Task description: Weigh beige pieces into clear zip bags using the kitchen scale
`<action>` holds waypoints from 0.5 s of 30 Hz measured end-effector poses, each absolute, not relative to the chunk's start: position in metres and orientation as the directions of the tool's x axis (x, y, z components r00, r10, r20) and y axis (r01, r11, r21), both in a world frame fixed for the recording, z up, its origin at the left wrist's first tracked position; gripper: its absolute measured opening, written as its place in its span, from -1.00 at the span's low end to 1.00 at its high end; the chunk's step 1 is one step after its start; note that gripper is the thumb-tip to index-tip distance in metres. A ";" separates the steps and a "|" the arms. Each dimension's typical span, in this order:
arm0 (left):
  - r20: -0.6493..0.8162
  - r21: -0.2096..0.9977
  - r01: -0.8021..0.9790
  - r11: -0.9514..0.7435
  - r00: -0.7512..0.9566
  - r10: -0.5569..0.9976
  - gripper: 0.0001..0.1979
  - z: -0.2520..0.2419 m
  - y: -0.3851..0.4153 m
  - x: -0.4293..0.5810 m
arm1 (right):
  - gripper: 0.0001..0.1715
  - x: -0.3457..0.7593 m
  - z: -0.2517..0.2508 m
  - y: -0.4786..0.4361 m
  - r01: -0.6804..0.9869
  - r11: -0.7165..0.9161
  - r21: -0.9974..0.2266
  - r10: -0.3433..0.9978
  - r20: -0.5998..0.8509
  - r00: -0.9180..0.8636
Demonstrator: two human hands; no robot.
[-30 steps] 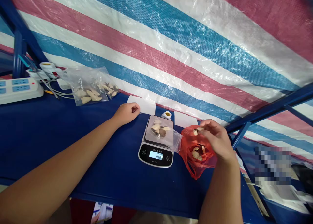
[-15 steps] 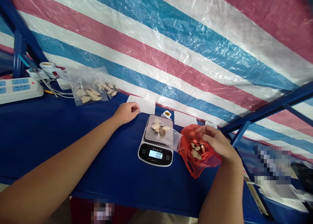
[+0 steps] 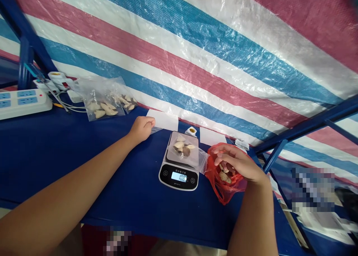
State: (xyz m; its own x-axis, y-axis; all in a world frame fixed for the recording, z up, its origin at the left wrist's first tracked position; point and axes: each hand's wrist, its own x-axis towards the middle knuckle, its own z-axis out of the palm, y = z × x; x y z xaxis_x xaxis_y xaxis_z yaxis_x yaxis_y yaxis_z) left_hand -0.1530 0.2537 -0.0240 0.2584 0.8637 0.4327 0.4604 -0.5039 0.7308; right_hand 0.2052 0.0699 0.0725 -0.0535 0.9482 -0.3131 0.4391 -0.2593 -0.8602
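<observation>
A kitchen scale [image 3: 179, 177] with a lit display reading about 10.8 stands on the blue table. On its plate lies a clear plastic bag [image 3: 201, 159] with several pale, dark-edged slices [image 3: 179, 145] that look like dried mushroom. To the right is an open red plastic bag [image 3: 215, 187] holding more slices [image 3: 225, 177]. My right hand [image 3: 237, 161] hovers over its mouth, fingers bent and apart, nothing visible in them. Left of the scale, my left hand [image 3: 141, 130] is closed in a fist; a strip of clear plastic shows beside it, and what the fingers hold is hidden.
Clear bags of slices [image 3: 104, 108] lie at the back left, near a white power strip [image 3: 25, 101] and cables. White papers [image 3: 165, 119] and a small white fitting [image 3: 191, 131] sit behind the scale. Striped sheeting [image 3: 179, 54] and blue frame bars [image 3: 275, 161] bound the table.
My right hand has moved left and lower over the red bag, its fingers spreading above the slices. My left fist has turned and shifted slightly left. The scale reading looks the same.
</observation>
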 end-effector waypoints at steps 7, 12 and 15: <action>0.423 0.742 0.404 -0.535 0.338 0.841 -0.85 -0.023 0.250 -0.151 | -0.63 0.207 0.070 0.071 0.419 -0.301 -0.857 0.934 -0.354 -0.054; 0.433 0.740 0.383 -0.553 0.357 0.828 -0.84 -0.023 0.250 -0.151 | -0.61 0.204 0.071 0.070 0.393 -0.352 -0.849 0.916 -0.398 -0.039; 0.454 0.731 0.375 -0.570 0.356 0.817 -0.84 -0.022 0.249 -0.151 | -0.55 0.200 0.073 0.069 0.394 -0.370 -0.841 0.911 -0.412 -0.026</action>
